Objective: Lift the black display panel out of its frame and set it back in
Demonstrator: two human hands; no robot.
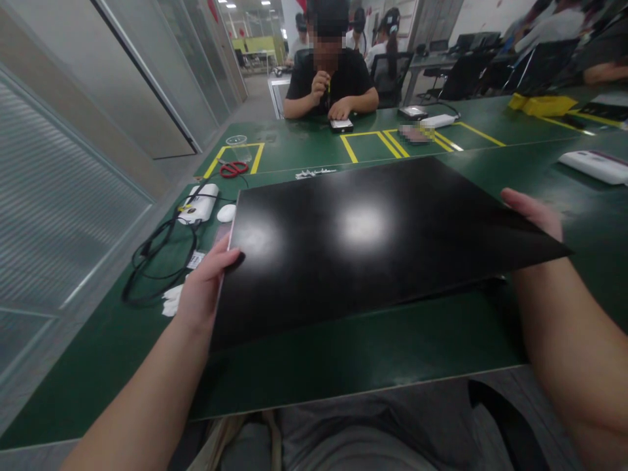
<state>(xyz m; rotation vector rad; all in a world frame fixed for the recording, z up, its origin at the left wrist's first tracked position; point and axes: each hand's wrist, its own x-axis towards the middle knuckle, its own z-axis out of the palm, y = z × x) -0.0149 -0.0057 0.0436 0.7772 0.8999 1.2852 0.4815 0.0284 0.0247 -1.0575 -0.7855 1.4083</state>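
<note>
With the panel as the clock's centre, a black cable [147,301] lies looped at nine, beside a white box [200,204]; the print on a nearby white label [195,260] is too small for me to read. The left hand [201,284], near nine, grips the panel's edge, thumb on top, fingers hidden beneath, and partly covers a crumpled white thing [171,302]. Red-handled scissors [233,169] lie at ten, a clear cup [238,149] just past them. The glossy black panel [373,255] is held tilted over the green table [367,366], glare whitening its face; I can't tell if its far edge touches down. Just before twelve, a co-worker [328,82] has a hand on a small box [341,125]. At one lies a white strip [438,121]. The right hand [537,212], at three, holds the opposite edge, fingers mostly out of sight below. A yellow object [542,104] sits at two; farther right, a white device [593,167] is cut off.
</note>
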